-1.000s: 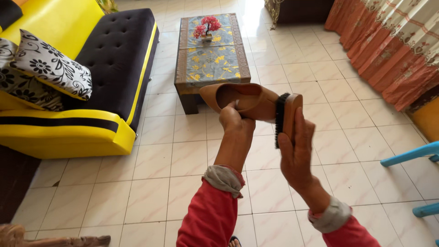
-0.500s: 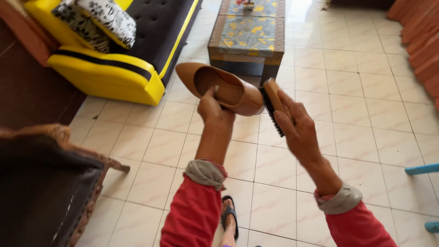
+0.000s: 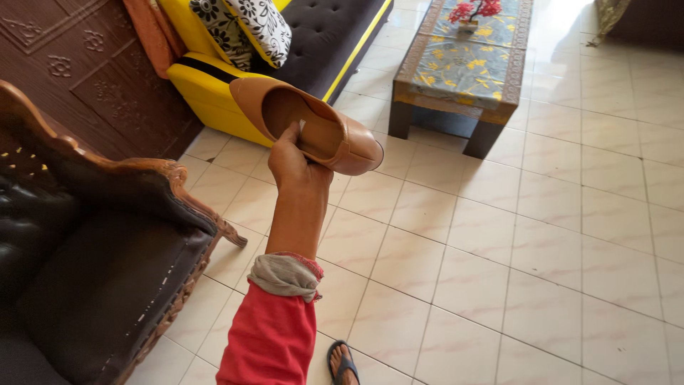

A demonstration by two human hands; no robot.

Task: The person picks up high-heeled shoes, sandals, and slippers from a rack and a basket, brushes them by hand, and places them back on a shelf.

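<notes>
One tan shoe [image 3: 313,127], one left hand [image 3: 291,161], one bare foot in a dark sandal [image 3: 343,363] at 6 o'clock. Right hand out of view.

Left arm stretched up from the bottom edge toward 12 o'clock, red sleeve [image 3: 271,342] pushed back over a grey cuff [image 3: 285,275], forearm bare. Hand raised just above centre, wrist a little bent, thumb hooked over the shoe's rim into the opening, the other fingers hidden beneath the sole. Grip clamped on the shoe at its open middle.

Shoe held in the air above the tiled floor [image 3: 513,271], lying on a slant: one end toward 10 o'clock, the rounded end toward 3 o'clock. Smooth, slightly glossy leather-like upper, oval opening, paler tan lining inside.

At 8 o'clock, one dark padded armchair [image 3: 92,271] with a carved wooden frame. At 11 o'clock, one yellow sofa [image 3: 206,85] with a black tufted seat, carrying two black-and-white flowered cushions [image 3: 246,28]. At 1 o'clock, one low wooden desk [image 3: 463,78] under a patterned blue and yellow cloth, with one small vase of red flowers [image 3: 476,13] on it. Floor of pale glossy square tiles with thin dark joints.
</notes>
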